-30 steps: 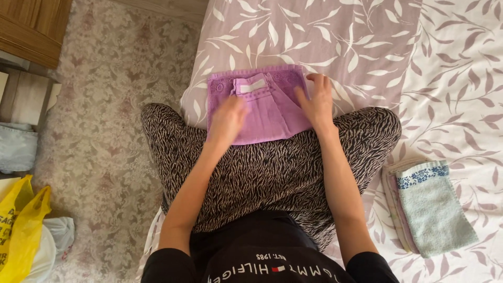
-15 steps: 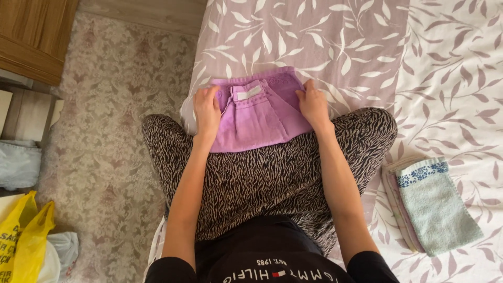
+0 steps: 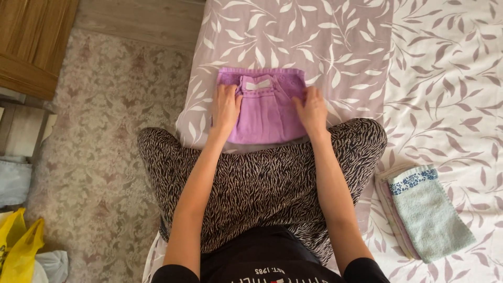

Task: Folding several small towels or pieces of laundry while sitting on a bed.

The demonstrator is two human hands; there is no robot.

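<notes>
A view looking straight down from a person's head at their own lap and arms as they sit on the edge of a bed. The bed is covered with a mauve sheet patterned with pale leaves, and farther right with a white cover carrying the same leaf print in mauve.

A folded purple towel lies flat on the bed just beyond the person's knees, with a small white label near its far edge. The left hand rests palm down on the towel's left side, fingers stretched out flat and close together, gripping nothing. The right hand lies palm down on the towel's right side in the same way, fingers extended and pressing on the cloth, not closed around it. The two hands are apart, with the middle of the towel showing between them.

The person's legs, in black-and-white zebra-striped trousers, fill the centre of the view, and both bare forearms reach forward over them.

To the right of the legs, on the white part of the bed, sits a small stack of folded towels; the top one is pale green with a blue patterned band.

Left of the bed is a faded floral rug. A wooden cabinet stands at the upper left, and a yellow bag lies at the lower left corner.
</notes>
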